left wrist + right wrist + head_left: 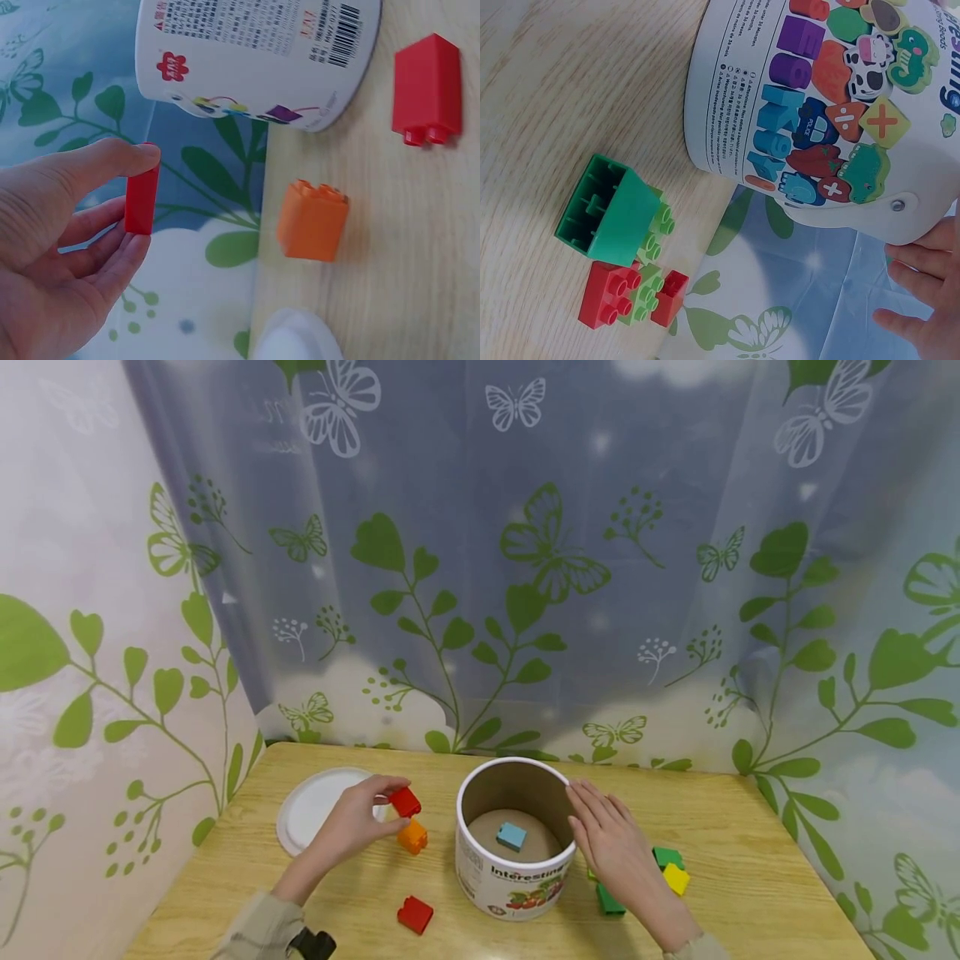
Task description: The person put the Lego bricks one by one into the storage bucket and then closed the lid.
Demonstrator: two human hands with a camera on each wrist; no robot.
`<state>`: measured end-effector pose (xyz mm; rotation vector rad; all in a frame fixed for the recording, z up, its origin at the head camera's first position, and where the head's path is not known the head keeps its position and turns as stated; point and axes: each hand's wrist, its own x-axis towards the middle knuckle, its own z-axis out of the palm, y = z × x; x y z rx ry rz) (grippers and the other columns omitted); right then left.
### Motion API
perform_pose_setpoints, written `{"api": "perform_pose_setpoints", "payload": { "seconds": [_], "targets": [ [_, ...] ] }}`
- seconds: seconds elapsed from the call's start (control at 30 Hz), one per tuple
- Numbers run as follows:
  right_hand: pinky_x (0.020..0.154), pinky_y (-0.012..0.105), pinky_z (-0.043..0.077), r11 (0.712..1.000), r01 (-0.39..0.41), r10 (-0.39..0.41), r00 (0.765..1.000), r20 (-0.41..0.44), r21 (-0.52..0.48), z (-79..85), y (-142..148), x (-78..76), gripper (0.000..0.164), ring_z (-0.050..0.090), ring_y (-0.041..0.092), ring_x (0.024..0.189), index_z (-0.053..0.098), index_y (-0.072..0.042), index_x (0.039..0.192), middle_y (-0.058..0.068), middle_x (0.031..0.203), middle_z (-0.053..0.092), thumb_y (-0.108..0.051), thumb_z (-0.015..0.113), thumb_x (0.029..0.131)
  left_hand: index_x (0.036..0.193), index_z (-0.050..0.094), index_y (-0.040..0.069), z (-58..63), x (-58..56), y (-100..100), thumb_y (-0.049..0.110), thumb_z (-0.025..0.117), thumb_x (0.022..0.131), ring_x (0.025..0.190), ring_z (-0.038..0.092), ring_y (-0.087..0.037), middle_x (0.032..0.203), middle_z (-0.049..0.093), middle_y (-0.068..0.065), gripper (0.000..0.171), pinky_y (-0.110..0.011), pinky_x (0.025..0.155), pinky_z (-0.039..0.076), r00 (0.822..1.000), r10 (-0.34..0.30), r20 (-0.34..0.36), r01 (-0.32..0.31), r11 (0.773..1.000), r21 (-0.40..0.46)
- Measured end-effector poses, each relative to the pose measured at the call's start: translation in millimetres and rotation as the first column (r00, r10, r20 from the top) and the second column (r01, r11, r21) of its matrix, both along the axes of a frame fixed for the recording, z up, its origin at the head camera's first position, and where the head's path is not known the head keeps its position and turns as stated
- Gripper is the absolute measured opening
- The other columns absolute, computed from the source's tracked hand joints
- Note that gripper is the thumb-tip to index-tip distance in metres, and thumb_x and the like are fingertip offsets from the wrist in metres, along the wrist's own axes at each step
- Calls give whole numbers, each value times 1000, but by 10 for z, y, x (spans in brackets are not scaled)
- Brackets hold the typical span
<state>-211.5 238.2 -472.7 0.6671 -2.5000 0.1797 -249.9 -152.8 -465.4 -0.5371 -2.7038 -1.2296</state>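
Observation:
My left hand (356,817) pinches a red building block (405,802) between thumb and fingers, held up left of a white printed bucket (487,885). The left wrist view shows the same red block (142,196) edge-on, gripped at its ends. Below it on the table stands an orange block (414,837). Another red block (416,915) lies nearer the front. Inside the bucket, a light blue block (512,837) rests on the bottom. My right hand (611,835) touches the bucket's right rim with its fingers extended, holding no block.
A round white lid (311,810) lies at the back left, partly behind my left hand. Right of the bucket sit several blocks, among them a yellow block (677,879) and a green block (606,210). A patterned curtain (465,568) hangs behind the wooden table (360,902).

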Motion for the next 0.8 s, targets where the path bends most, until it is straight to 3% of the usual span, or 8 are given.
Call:
{"api": "perform_pose_setpoints", "payload": {
  "seconds": [0.23,0.6,0.8],
  "targets": [
    [108,55,44,1000,1,-1,1000,0,-3,-14,4,-9,48,51,30,137,57,-2,143,14,147,55,-19,64,99,130,66,4,116,-44,115,10,85,82,109,67,-28,122,68,-9,52,-43,96,55,1000,-19,-7,19,1000,-7],
    [107,55,45,1000,-4,4,1000,-17,-1,-11,9,0,50,52,30,136,57,-1,142,14,147,56,-17,67,96,127,66,0,305,-145,431,8,85,81,104,67,-29,120,69,-12,50,-42,93,57,986,-100,-131,99,995,-10],
    [108,54,44,1000,-1,1,1000,-13,3,-9,8,-3,47,52,30,137,57,-2,143,14,147,55,-21,61,101,126,66,-1,385,-174,645,9,85,82,102,67,-28,116,69,-12,49,-41,92,58,977,-146,-153,148,989,-1]
  ]
}}
